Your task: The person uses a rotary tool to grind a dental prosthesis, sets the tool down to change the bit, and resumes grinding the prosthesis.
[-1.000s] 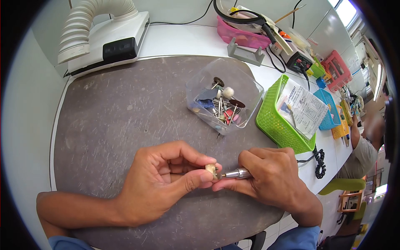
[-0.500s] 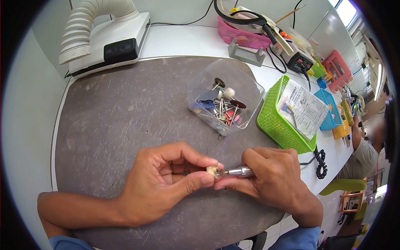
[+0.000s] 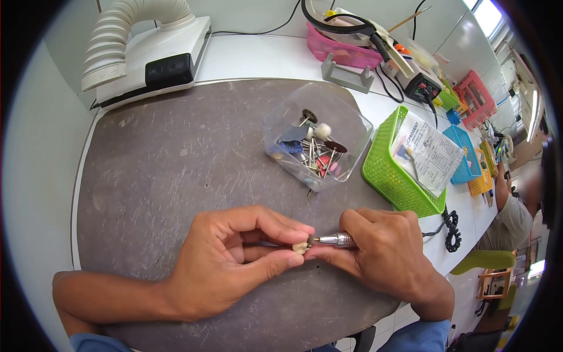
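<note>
Between the thumb and index finger of my left hand [image 3: 234, 258] is a small cream-coloured piece [image 3: 300, 247], which looks like a dental piece. My right hand [image 3: 384, 249] grips a metal rotary handpiece [image 3: 339, 240] pointing left. Its small tip meets the right side of the piece; whether they touch I cannot tell. Beyond my hands stands a clear plastic container [image 3: 316, 182] holding several burs and polishing wheels. To its right is a green basket [image 3: 387, 176] with a printed packet [image 3: 427, 154] in it.
A white unit [image 3: 202, 35] with a ribbed hose [image 3: 105, 50] stands at the back left. Behind the container are a grey holder [image 3: 347, 77], a pink basket [image 3: 343, 54] and a control box [image 3: 423, 88]. A person [image 3: 513, 223] sits at the far right.
The cream piece has turned between my left fingers and sits slightly lower. My left index finger has shifted a little right and down. The handpiece has moved slightly left and up.
</note>
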The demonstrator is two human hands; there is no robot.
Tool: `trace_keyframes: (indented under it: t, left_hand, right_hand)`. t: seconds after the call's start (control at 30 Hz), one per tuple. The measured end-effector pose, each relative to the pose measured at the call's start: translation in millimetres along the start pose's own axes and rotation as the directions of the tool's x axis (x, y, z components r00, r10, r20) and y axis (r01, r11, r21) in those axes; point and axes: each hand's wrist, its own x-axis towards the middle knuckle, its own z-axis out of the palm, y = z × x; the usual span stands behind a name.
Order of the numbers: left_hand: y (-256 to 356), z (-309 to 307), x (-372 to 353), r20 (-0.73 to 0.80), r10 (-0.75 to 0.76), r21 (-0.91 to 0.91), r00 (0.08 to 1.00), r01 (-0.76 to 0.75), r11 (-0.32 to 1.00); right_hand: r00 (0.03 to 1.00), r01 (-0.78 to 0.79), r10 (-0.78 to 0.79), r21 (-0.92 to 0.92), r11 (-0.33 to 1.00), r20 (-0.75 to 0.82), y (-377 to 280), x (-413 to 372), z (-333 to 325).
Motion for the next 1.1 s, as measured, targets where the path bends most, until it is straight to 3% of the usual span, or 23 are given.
trace_keyframes:
  t: [0.27, 0.43, 0.73, 0.9, 1.0, 1.07, 1.1]
  left_hand:
    - [-3.8, -0.1, -0.6, -0.025, 0.022, -0.024, 0.999, -0.023, 0.999]
    - [-1.0, 0.2, -0.7, -0.022, 0.000, -0.058, 1.000, -0.002, 0.998]
    - [-4.3, 2.0, -0.8, 0.012, 0.068, 0.015, 0.998, -0.068, 0.998]
    - [-6.0, -0.1, -0.5, 0.041, 0.068, 0.010, 0.997, -0.068, 0.998]
    - [-6.5, 0.0, -0.1, 0.037, 0.052, -0.067, 0.998, -0.049, 0.997]
    - [2.9, 3.8, -0.1, 0.018, -0.113, -0.030, 0.993, 0.114, 0.993]
    - [2.5, 3.0, -0.3, 0.017, -0.113, -0.031, 0.993, 0.113, 0.993]
  right_hand:
    - [0.999, -0.016, 0.017, 0.017, 1.000, -0.036, 0.4, -1.3, -4.7]
    - [0.978, 0.079, -0.034, 0.214, 0.974, -0.205, -1.6, 1.0, -10.7]
    - [0.960, 0.202, -0.121, 0.326, 0.924, -0.253, -0.2, -3.0, 1.8]
    - [0.963, 0.178, -0.090, 0.352, 0.919, -0.252, -5.9, -0.6, -3.1]
    - [0.958, 0.195, -0.100, 0.357, 0.914, -0.268, -7.2, -0.5, -2.5]
    - [0.954, 0.211, -0.113, 0.355, 0.911, -0.277, -7.2, -0.3, -0.6]
    - [0.947, 0.229, -0.124, 0.351, 0.908, -0.297, -6.6, -0.1, 1.6]
